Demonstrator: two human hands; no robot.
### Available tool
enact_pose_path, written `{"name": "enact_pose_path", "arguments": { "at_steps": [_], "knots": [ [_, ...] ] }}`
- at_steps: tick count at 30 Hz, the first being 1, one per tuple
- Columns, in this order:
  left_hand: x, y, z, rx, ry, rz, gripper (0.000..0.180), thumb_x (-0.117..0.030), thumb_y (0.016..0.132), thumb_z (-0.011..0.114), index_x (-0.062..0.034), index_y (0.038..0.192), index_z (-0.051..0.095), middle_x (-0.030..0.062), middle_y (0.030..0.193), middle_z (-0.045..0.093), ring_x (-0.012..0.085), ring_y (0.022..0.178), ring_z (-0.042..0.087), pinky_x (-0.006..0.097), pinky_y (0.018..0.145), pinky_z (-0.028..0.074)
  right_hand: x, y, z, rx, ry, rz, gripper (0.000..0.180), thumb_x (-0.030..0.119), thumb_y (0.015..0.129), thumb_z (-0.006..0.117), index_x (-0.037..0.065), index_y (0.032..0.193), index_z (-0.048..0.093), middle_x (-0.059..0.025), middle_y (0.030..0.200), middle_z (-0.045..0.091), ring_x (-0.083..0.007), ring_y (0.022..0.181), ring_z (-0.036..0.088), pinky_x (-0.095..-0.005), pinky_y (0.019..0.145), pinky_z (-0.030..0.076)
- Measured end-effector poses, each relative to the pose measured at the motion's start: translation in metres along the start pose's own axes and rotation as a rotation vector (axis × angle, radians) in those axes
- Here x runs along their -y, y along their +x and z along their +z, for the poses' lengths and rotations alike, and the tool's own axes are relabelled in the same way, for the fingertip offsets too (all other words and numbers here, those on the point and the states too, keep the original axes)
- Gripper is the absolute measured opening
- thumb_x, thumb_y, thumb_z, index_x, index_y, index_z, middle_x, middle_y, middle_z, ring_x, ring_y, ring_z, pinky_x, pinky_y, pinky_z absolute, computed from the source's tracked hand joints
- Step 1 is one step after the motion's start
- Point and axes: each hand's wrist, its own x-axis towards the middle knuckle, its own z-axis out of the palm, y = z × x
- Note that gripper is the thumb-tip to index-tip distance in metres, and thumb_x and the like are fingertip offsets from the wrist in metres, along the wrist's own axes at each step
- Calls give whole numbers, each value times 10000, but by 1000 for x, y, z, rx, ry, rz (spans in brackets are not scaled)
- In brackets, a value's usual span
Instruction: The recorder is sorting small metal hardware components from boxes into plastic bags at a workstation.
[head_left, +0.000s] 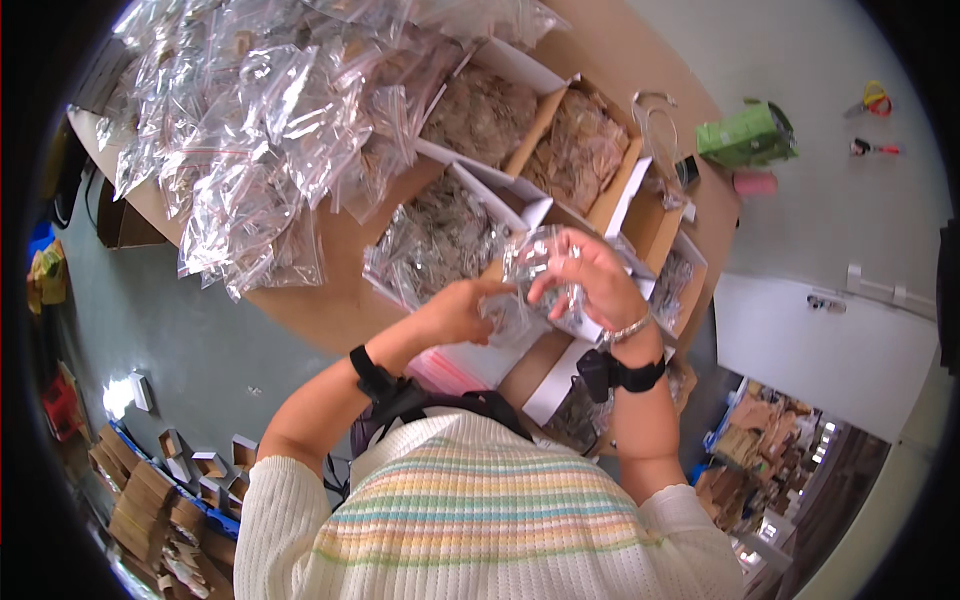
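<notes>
In front of my chest, my right hand (600,283) has its fingers curled round a small clear plastic packet (532,254); its contents are too shiny to make out. Close by on the left, my left hand (462,312) is closed at the edge of a clear plastic bag (514,322), which hangs below both hands. Just beyond my left hand stands a white box of small clear packets (440,235). A stack of flat zip bags with red strips (450,370) lies nearest my body.
Filled zip bags (270,130) are heaped on the table's left. Open boxes (580,150) of packets stand beyond and right of my hands. A green box (748,134) lies at the right, with scissors (876,100) farther off. Cartons (150,510) sit at lower left.
</notes>
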Motion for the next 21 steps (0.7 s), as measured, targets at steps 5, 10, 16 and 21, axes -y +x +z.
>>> {"name": "enact_pose_path", "arguments": {
  "at_steps": [5, 10, 16, 21],
  "knots": [
    [-12, -2, 14, -38, 82, 58, 662, 17, 731, 625, -14, 1384, 519, 210, 1023, 708, 256, 809, 733, 348, 736, 575, -67, -46, 16, -168, -50, 206, 342, 324, 975, 617, 69, 1160, 482, -95, 1164, 624, -171, 869, 693, -265, 589, 578],
    [0, -13, 36, -134, 407, 352, 645, 16, 745, 631, -20, 1378, 512, 191, 1316, 596, 321, 1014, 653, 380, 857, 542, -83, -67, 38, -257, 146, 224, 691, 400, 951, 662, -31, 1384, 342, -138, 1308, 546, -179, 943, 680, -286, 665, 592],
    [5, -24, 35, -109, 547, 441, 600, -12, 761, 666, -36, 1348, 545, 180, 1380, 556, 373, 1018, 651, 418, 880, 536, -114, -73, 38, -367, -1274, -178, 441, 146, 746, 819, 90, 1154, 660, -112, 1103, 535, -259, 945, 619, -338, 745, 550],
    [-6, -40, 9, -51, 727, 395, 517, -66, 783, 718, -45, 1284, 594, 135, 1266, 633, 329, 949, 664, 401, 811, 546, -138, -67, 9, -552, -1292, -532, 104, 62, 744, 754, 77, 835, 705, -52, 960, 617, -270, 918, 621, -362, 743, 538]
  ]
}}
